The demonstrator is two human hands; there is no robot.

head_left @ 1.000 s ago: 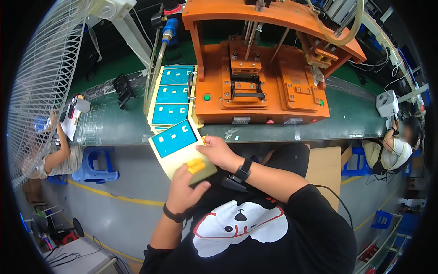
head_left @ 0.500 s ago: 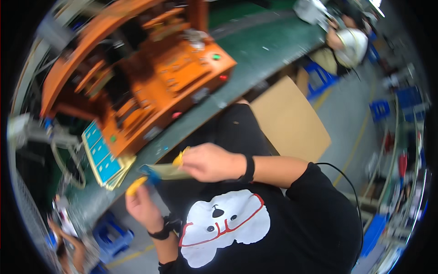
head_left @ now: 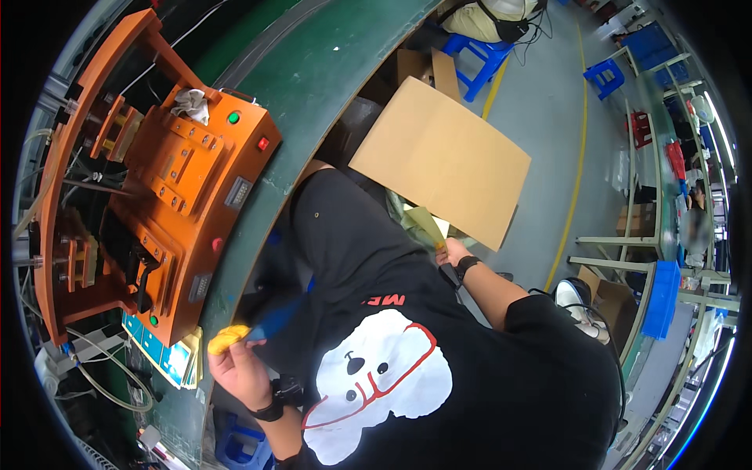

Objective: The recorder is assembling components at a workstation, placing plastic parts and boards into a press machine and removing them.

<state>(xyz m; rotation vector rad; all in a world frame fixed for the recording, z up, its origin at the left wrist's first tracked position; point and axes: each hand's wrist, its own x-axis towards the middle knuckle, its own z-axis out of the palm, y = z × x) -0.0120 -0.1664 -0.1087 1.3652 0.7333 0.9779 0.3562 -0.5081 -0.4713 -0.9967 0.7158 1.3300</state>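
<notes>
My left hand (head_left: 241, 377) is at the lower left, over the table's edge, with yellow finger covers (head_left: 227, 339) on its fingertips. Its fingers pinch a thin blue sheet (head_left: 280, 317), smeared by motion, that stretches toward my lap. Out to the right, my right hand (head_left: 453, 254) grips a yellowish, see-through sheet (head_left: 425, 225) by its lower end. That sheet is at the near side of a cardboard box (head_left: 446, 157) beside my leg, next to crumpled clear film. My right fingertips are partly hidden.
An orange press machine (head_left: 184, 196) with buttons stands on the green table (head_left: 305, 86) at left. Beside it lies a stack of blue-and-cream cards (head_left: 168, 352). A person sits on a blue stool (head_left: 478, 59) at the top. Shelving (head_left: 654, 258) lines the right side.
My right hand has swung right, from near my left hand to the cardboard box, with the yellowish sheet. The blue sheet stays in my left hand. My view has turned right.
</notes>
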